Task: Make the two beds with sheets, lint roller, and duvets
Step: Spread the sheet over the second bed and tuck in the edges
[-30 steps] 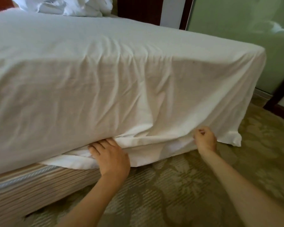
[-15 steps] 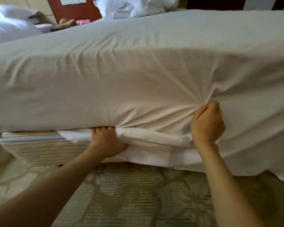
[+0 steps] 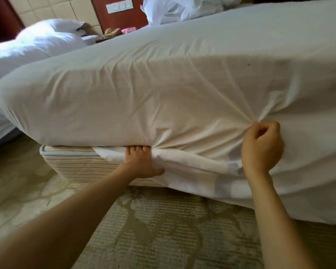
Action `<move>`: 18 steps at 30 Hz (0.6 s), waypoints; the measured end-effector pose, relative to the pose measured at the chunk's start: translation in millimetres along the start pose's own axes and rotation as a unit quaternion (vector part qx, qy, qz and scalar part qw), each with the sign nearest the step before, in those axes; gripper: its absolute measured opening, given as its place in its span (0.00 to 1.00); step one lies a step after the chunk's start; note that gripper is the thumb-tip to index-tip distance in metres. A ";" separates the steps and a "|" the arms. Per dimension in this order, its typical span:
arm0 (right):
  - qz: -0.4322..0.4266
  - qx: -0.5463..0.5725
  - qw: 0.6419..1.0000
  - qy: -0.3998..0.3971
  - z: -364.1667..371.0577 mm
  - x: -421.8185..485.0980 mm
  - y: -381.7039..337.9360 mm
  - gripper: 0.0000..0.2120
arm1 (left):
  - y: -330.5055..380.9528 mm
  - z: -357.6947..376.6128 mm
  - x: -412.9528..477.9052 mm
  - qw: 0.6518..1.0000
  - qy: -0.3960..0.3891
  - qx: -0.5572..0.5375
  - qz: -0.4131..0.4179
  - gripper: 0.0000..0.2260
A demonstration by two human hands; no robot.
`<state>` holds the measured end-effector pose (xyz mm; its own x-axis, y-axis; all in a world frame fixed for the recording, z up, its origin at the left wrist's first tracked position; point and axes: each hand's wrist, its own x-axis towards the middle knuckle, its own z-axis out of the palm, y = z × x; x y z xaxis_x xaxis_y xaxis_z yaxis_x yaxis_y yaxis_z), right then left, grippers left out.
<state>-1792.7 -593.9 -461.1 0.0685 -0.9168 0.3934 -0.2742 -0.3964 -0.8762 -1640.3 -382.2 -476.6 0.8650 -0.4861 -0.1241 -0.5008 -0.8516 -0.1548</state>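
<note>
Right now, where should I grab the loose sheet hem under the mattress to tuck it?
Pinch the loose hem between the left hand and right hand, coming from below, palm up. It droops free over the striped bed base; higher up the sheet is stretched tight.

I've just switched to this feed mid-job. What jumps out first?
The white sheet fills most of the view, its creases running to the right hand, which grips a bunch of it at right. At lower centre, the left hand pushes its straight fingers into the gap above the striped bed base. A second bed lies at far left.
</note>
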 end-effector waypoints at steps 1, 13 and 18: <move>0.033 0.030 0.999 0.013 0.5 -1.4 -4.1 0.08 | -1.5 1.3 0.7 1.000 0.000 -0.010 0.001 0.47; -0.116 -0.096 0.850 -0.505 30.1 -93.7 -21.7 0.03 | -84.0 -24.8 -7.3 0.912 -0.092 -0.364 0.164 0.15; 0.355 0.109 0.800 -0.472 33.6 -86.2 -41.7 0.07 | -112.3 -26.6 -12.7 0.549 -0.159 -0.813 -0.110 0.07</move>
<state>-1754.9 -499.9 -467.9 0.6915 -0.5021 -0.5193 -0.3979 0.3353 -0.8540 -1594.2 -285.6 -431.5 0.7200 -0.4986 -0.4828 0.5286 -0.0568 0.8470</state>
